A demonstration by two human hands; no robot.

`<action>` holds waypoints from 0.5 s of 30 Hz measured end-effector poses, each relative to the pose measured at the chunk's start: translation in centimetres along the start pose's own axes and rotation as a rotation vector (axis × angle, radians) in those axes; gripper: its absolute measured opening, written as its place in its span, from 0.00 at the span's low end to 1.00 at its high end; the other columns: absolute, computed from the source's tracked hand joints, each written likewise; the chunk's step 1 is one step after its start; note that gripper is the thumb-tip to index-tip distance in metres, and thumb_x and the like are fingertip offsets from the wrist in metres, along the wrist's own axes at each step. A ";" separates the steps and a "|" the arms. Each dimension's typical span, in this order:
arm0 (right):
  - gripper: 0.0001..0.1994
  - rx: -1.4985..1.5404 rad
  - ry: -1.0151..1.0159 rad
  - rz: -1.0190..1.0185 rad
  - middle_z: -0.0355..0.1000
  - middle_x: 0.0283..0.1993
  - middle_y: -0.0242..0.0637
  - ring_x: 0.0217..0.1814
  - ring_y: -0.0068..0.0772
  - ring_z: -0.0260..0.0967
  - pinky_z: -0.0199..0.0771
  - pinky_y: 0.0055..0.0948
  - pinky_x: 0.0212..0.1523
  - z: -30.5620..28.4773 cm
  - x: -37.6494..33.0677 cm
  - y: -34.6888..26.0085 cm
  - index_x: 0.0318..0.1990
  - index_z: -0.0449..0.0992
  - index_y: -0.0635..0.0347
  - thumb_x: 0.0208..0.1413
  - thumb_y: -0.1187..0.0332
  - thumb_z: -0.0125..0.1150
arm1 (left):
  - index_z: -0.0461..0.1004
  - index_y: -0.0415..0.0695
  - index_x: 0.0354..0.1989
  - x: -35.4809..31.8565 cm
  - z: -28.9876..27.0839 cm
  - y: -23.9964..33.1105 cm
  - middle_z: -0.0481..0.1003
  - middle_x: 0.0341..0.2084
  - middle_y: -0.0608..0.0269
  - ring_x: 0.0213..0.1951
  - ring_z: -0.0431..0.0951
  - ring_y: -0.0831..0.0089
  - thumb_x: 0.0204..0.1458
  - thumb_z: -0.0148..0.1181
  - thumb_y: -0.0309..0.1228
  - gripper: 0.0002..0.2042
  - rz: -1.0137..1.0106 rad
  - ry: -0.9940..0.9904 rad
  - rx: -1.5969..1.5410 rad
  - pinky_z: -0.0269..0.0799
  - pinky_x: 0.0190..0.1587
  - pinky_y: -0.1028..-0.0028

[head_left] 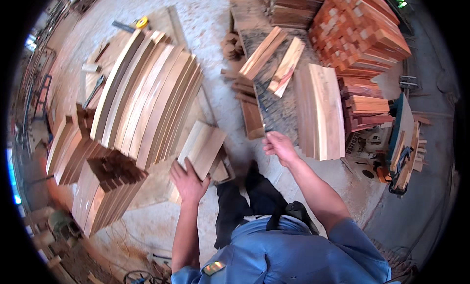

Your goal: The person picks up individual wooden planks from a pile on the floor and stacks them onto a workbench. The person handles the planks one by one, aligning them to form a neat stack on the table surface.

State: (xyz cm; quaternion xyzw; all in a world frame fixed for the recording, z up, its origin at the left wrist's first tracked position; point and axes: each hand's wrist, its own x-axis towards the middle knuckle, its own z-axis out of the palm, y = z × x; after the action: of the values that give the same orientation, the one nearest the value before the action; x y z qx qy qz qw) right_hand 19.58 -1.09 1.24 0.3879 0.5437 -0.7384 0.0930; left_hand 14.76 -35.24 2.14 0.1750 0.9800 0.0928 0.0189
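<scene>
My left hand (190, 183) lies with its fingers spread on the near end of a short pale wooden board (204, 146). A large stack of long curved wooden boards (152, 98) stands just beyond it to the left. My right hand (280, 148) is closed, fingers curled together, at the near edge of a worn dark workbench (276, 105). Whatever it may pinch is too small to make out. Close to its fingertips is the end of a brown wooden strip (252, 120). To its right, a block of pale boards (320, 112) stands on the bench.
Two pale wood pieces (285, 68) lie on the bench. A big stack of reddish timber (357, 31) rises at the far right, with shorter reddish blocks (362, 103) nearer. A yellow tape measure (142, 23) sits beyond the left stack. More curved boards (100, 205) stand at lower left.
</scene>
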 end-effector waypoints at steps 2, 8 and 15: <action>0.14 0.015 -0.002 -0.036 0.74 0.38 0.33 0.33 0.22 0.72 0.76 0.24 0.30 0.5 1.9 -1.7 0.48 0.74 0.61 0.67 0.58 0.55 | 0.59 0.33 0.66 0.1 0.2 0.0 0.55 0.62 0.26 0.62 0.56 0.32 0.38 0.70 0.51 0.48 0.015 0.009 0.004 0.50 0.65 0.40; 0.14 0.120 0.012 -0.076 0.71 0.37 0.31 0.32 0.22 0.69 0.73 0.24 0.28 2.2 7.6 -4.8 0.45 0.73 0.62 0.66 0.58 0.56 | 0.57 0.33 0.67 0.3 0.5 -1.1 0.53 0.63 0.24 0.63 0.54 0.30 0.38 0.70 0.50 0.49 -0.068 -0.029 0.054 0.48 0.66 0.39; 0.18 0.208 0.090 -0.154 0.69 0.42 0.37 0.39 0.32 0.71 0.76 0.33 0.34 4.4 15.4 -7.2 0.46 0.71 0.61 0.64 0.54 0.58 | 0.48 0.30 0.70 0.3 1.3 -2.0 0.47 0.66 0.18 0.69 0.44 0.26 0.47 0.62 0.57 0.52 -0.044 -0.149 0.125 0.38 0.69 0.34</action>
State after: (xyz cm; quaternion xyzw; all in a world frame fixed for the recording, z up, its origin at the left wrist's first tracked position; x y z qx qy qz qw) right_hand 2.97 2.23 -3.38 0.3854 0.4959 -0.7776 -0.0295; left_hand 13.88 -36.76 0.44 0.1605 0.9834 0.0176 0.0829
